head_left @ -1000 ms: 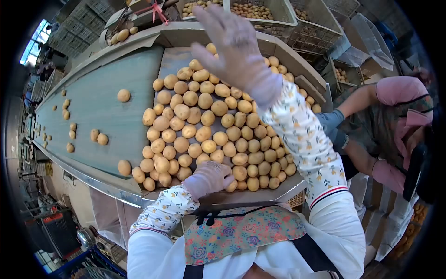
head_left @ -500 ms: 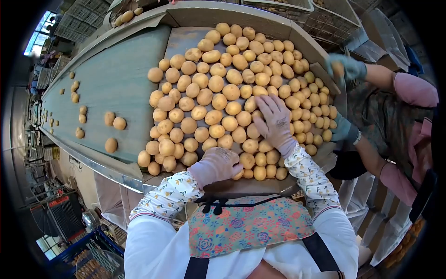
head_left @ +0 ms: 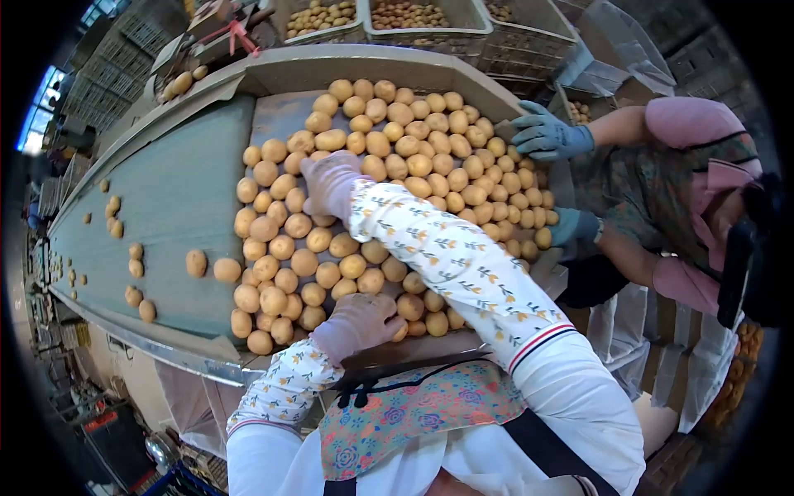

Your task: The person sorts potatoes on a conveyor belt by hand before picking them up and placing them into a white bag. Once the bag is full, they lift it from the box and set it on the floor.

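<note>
Many round tan potatoes (head_left: 418, 165) lie close together on a metal sorting table (head_left: 275, 120). My right hand (head_left: 329, 182), in a pale glove, reaches across them to the left side of the pile. Its fingers bend down among the potatoes and their tips are hidden, so what they grip does not show. Close to the table's near edge, my left hand (head_left: 361, 322), also gloved, lies low beside the nearest potatoes with its fingers apart. Left of the pile runs a green conveyor belt (head_left: 178, 215) carrying scattered potatoes, one at the pile's edge.
A co-worker stands at the right end. One blue-gloved hand (head_left: 552, 135) is by the far rim, the other (head_left: 576, 226) at the pile's right edge. Crates (head_left: 426, 35) of potatoes stand behind the raised table wall (head_left: 372, 58). A few potatoes (head_left: 184, 82) rest on a back ledge.
My right hand has moved left across the pile, its forearm now over the potatoes. My left hand stays near the front edge. The view has shifted, and belt potatoes are closer to the pile.
</note>
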### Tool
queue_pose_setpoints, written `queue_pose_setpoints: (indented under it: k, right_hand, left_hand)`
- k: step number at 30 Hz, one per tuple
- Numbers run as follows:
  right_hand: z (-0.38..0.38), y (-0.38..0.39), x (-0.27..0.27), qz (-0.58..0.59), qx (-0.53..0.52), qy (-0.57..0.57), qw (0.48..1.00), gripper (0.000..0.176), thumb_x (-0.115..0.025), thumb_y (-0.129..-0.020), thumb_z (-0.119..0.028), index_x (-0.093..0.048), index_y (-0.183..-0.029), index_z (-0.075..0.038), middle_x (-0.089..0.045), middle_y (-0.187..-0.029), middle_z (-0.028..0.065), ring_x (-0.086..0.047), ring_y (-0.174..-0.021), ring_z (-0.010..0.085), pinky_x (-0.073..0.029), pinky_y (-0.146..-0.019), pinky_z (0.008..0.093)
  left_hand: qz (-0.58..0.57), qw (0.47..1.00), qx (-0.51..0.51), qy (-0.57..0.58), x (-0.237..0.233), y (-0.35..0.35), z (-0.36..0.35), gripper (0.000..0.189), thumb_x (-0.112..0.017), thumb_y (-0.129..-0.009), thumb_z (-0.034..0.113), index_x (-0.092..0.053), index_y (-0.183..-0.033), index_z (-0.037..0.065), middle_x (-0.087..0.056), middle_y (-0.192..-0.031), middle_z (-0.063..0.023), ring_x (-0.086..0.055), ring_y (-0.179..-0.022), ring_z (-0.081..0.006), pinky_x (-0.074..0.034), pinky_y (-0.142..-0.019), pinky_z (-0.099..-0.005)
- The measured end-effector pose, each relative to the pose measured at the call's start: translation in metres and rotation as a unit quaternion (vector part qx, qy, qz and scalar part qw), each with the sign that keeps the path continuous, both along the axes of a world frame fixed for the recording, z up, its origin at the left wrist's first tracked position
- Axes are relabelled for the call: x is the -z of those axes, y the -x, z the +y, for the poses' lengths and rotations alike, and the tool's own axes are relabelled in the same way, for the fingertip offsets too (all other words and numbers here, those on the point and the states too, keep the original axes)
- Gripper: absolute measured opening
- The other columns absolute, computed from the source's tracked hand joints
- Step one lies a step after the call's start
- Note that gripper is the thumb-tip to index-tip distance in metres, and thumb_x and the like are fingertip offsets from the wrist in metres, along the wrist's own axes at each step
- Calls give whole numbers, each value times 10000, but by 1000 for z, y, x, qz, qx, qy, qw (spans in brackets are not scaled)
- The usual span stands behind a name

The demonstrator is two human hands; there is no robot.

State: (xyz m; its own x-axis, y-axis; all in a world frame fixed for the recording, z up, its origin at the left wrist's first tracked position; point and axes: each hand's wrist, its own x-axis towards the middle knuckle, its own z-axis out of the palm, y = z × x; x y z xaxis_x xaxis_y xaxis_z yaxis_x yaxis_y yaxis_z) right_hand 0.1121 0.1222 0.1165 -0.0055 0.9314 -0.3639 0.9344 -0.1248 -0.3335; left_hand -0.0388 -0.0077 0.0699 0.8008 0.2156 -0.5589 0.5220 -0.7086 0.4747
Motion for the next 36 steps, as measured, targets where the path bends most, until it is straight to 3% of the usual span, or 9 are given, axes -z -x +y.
queue_pose_setpoints:
  k: [5,9,13,15,18,20,23,27,36]
  right_hand:
    - [5,-12,37,26,-2,-23,999,553,-658,-845,-365,-562,-1316,-92,-715,-1139,138,-700,-1045,313,-528,-944,410]
    - [-31,-33,42,220,150,-134,955,608,-688,-785,-431,-566,-1257,-69,-714,-1015,185,-700,-970,323,-524,-870,409]
    - [-52,-42,60,187,175,-205,945,604,-743,-746,-480,-571,-1122,-40,-708,-861,182,-706,-832,354,-540,-767,443]
    - [-59,-48,66,207,236,-242,918,513,-726,-815,-493,-592,-1045,-55,-713,-832,144,-714,-737,275,-544,-645,362]
    - [-73,-66,84,626,274,-132,719,417,-623,-935,-469,-603,-1006,-59,-705,-813,90,-672,-645,168,-478,-528,245]
    - [-96,-73,77,829,263,-42,492,397,-535,-1017,-445,-611,-1004,-56,-670,-765,41,-592,-539,88,-394,-438,169]
    - [-109,-67,90,869,289,-43,400,431,-511,-1034,-459,-595,-1170,-58,-617,-841,72,-436,-530,85,-316,-436,180]
    - [-132,-59,81,881,166,-139,420,447,-375,-1095,-400,-473,-1390,-78,-584,-1073,113,-448,-712,98,-344,-534,164]
    - [-156,-54,46,849,260,-102,448,510,-338,-1102,-421,-411,-1466,-72,-566,-1152,95,-478,-808,101,-366,-590,155]
  left_hand:
    - [-47,999,11,6,8,0,1,382,-542,-966,434,-676,-954,77,-728,-911,-150,-698,-885,-351,-518,-823,-484]
    - [-27,1000,13,-5,3,4,0,392,-538,-963,435,-684,-930,73,-724,-901,-150,-697,-862,-350,-517,-793,-493]
    - [0,1000,7,-17,-2,-2,0,388,-535,-962,430,-686,-926,75,-716,-873,-149,-697,-838,-345,-520,-767,-484]
    - [-35,999,10,-16,2,5,0,384,-541,-960,427,-681,-913,73,-710,-840,-151,-697,-814,-343,-523,-740,-475]
    - [-36,999,0,-19,-4,3,-1,384,-546,-959,423,-678,-898,68,-710,-830,-152,-696,-807,-345,-519,-725,-479]
    - [-36,999,0,-18,-5,3,-1,382,-548,-960,418,-675,-891,64,-708,-816,-153,-694,-795,-348,-515,-718,-485]
    - [-52,999,1,-15,-1,5,-1,380,-551,-960,408,-658,-865,56,-702,-791,-154,-689,-764,-354,-510,-699,-490]
    - [-102,994,2,-37,3,10,-3,359,-571,-955,394,-623,-826,64,-687,-755,-158,-678,-716,-357,-509,-661,-481]
    - [-93,996,3,-17,-2,5,-1,329,-578,-960,385,-607,-851,75,-677,-754,-149,-673,-719,-356,-500,-660,-485]
